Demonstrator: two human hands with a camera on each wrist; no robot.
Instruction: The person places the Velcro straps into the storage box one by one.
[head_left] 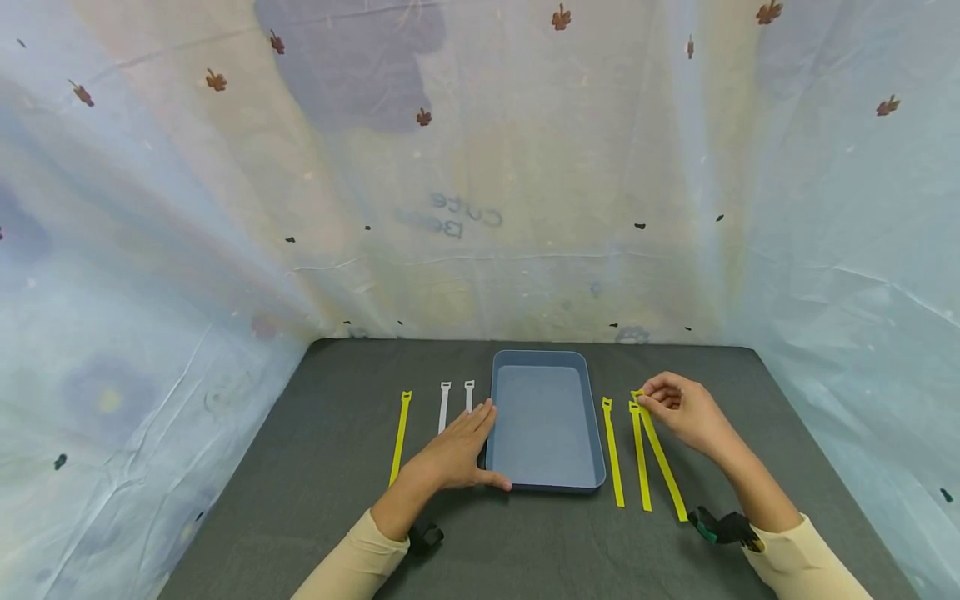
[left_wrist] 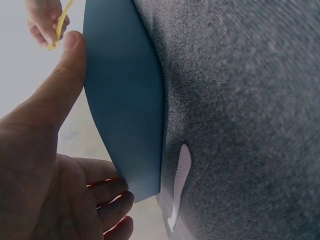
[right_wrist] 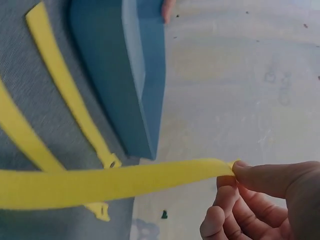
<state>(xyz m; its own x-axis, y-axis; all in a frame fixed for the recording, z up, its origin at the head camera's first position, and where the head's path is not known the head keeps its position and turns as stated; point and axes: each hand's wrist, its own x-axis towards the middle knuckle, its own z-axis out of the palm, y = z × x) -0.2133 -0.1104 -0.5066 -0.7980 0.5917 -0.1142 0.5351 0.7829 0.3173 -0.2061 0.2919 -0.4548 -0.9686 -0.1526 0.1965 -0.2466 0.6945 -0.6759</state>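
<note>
My right hand (head_left: 692, 410) pinches a yellow cable tie (head_left: 663, 462) by its slotted head end, between thumb and fingertips. In the right wrist view the held cable tie (right_wrist: 115, 185) stretches away from the fingertips, crossing over two other yellow cable ties. These two yellow ties (head_left: 612, 454) (head_left: 641, 458) lie between the tray and my right hand. At the left side of the blue-grey tray (head_left: 546, 425), my left hand (head_left: 457, 450) rests with fingers extended against the side and thumb at the near corner. The left wrist view shows the thumb on the tray's wall (left_wrist: 122, 95).
Left of the tray lie two white cable ties (head_left: 444, 407) (head_left: 469, 396), partly hidden by my left hand. Farther left is another yellow tie (head_left: 401, 437). Everything sits on a dark grey cloth-covered table (head_left: 330, 517), with a patterned curtain (head_left: 525, 167) behind.
</note>
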